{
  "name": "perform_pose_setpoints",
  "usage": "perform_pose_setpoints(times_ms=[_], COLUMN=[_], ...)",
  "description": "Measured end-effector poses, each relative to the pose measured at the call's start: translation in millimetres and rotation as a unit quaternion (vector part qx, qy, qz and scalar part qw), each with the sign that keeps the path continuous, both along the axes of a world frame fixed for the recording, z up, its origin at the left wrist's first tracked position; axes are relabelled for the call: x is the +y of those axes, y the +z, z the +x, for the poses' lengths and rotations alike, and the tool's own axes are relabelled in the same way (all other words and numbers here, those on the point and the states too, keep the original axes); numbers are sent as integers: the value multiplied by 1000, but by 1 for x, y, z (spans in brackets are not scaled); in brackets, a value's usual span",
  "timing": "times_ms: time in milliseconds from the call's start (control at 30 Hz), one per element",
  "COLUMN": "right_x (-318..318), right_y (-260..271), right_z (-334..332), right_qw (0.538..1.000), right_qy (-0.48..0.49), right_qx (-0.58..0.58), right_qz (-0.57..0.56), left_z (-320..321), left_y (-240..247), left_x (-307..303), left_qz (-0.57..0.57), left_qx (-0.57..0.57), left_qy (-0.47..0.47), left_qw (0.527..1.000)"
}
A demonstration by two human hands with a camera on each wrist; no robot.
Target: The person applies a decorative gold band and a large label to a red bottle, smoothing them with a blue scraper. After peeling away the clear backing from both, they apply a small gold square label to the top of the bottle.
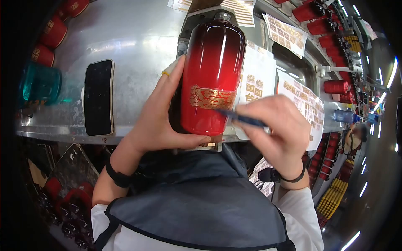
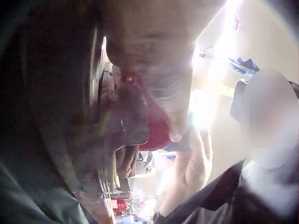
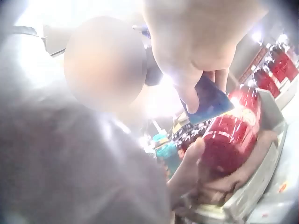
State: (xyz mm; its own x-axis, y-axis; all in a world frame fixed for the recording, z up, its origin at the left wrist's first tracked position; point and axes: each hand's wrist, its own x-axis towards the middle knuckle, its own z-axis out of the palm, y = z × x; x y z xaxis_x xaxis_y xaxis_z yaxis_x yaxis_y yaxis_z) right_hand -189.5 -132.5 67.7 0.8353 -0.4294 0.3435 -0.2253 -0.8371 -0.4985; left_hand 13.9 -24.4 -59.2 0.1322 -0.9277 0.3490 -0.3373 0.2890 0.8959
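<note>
A glossy bottle (image 1: 214, 62), dark at the neck and red below, lies in a metal holder with its neck pointing away from me. My left hand (image 1: 155, 115) holds it, fingers along its left side and thumb at its base. A gold patterned decal (image 1: 205, 97) sits across its lower part. My right hand (image 1: 278, 127) pinches a thin dark blue scraper (image 3: 209, 103), its edge right at the decal in the head view. The right wrist view shows the scraper as a flat blade over the red bottle (image 3: 233, 135).
A phone (image 1: 99, 98) lies on the metal table at left, near a teal container (image 1: 39, 85) and several red bottles. Decal sheets (image 1: 287, 34) lie to the right and behind. More red bottles (image 1: 335, 87) line the right side.
</note>
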Motion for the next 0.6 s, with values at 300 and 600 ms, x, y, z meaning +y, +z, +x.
perform_pose_setpoints(times_ms=[300,600], right_x=[4,11], right_y=[-20,-9], right_z=[-6,-10], right_qw=[997,997], right_qy=[15,-6], right_qx=[-48,-48], right_qz=[-64,-56], left_z=[-3,-10], left_y=[0,9], left_x=[0,-1], left_qz=[22,-22], left_qx=[32,-76], left_qy=[-10,35], left_qw=[999,996])
